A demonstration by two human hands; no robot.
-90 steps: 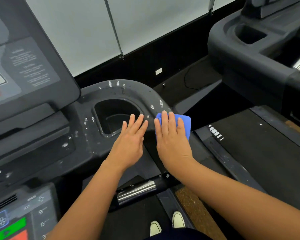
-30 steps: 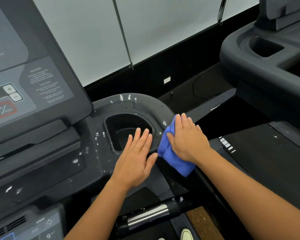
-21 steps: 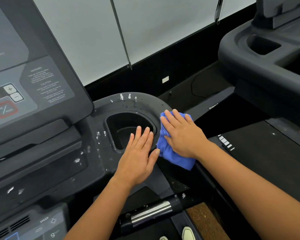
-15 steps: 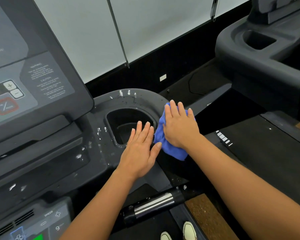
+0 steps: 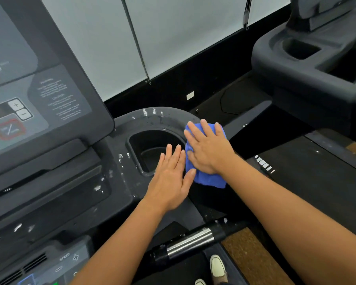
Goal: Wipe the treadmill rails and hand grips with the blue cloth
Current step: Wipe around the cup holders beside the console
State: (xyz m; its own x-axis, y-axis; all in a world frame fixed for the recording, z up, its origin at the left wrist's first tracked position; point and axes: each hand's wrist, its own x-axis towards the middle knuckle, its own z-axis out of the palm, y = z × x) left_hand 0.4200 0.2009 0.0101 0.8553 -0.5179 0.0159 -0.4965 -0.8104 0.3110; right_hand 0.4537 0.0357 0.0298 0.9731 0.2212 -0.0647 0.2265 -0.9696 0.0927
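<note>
- Compared with three seconds ago, the blue cloth (image 5: 211,181) is no longer a flat fold under the fingertips. It is now bunched, and its lower edge hangs below the palm of the right hand (image 5: 209,150).
- The right hand lies on the cloth with its fingers straight and slightly spread. It presses the cloth against the curved black plastic rail (image 5: 162,120) of the treadmill console, at the right-hand bend, and does not grip it.
- The left hand (image 5: 171,179) rests flat and relaxed on the console just beside the right hand and holds nothing. Its fingertips reach the edge of the deep black cup holder (image 5: 150,149), and its thumb touches the cloth's left edge.
- White specks and droplets dot the rail above and to the left of the cup holder.
- Below the hands a black hand grip with a shiny metal sleeve (image 5: 190,242) runs across the view, also speckled white.
- The grey display panel (image 5: 39,89) with plus and minus buttons fills the left side.
- A second dark treadmill console (image 5: 296,58) stands at the upper right.
- A white shoe (image 5: 217,266) shows at the bottom edge.
</note>
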